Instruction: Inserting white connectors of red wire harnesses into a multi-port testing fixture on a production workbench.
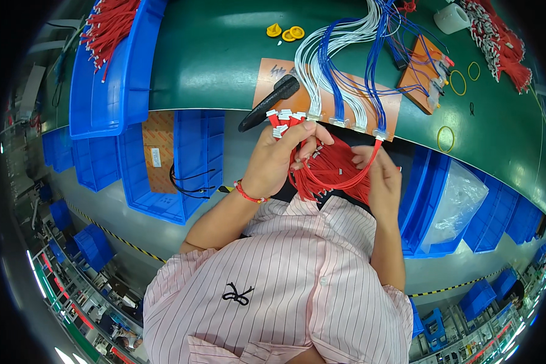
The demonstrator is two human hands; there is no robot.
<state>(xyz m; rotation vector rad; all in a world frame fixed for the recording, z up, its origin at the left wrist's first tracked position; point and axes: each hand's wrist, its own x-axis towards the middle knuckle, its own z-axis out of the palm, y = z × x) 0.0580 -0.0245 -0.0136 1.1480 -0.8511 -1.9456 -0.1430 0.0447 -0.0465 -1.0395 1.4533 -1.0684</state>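
My left hand (pixel 279 155) is closed around a bunch of red cables (pixel 279 119) whose white plugs stick up beyond its fingers. From that hand a red cable (pixel 359 179) loops to the right and rises to a white connector (pixel 380 134) at the table's near edge. My right hand (pixel 383 176) is beside this cable just below the connector, its fingers loosely bent and apart. More red cables (pixel 337 162) hang between both hands, over my lap. Blue wires (pixel 376 103) and white wires (pixel 312 76) run from the row of connectors across a tan board (pixel 270 79).
A black tool-like handle (pixel 269 103) lies left of the wires. At right sits an orange block (pixel 420 76) with wires, near yellow rubber bands (pixel 446 139). Blue bins (pixel 112 91) stand left and below the green table (pixel 206 54). Red cable bundles (pixel 110 30) lie at both sides.
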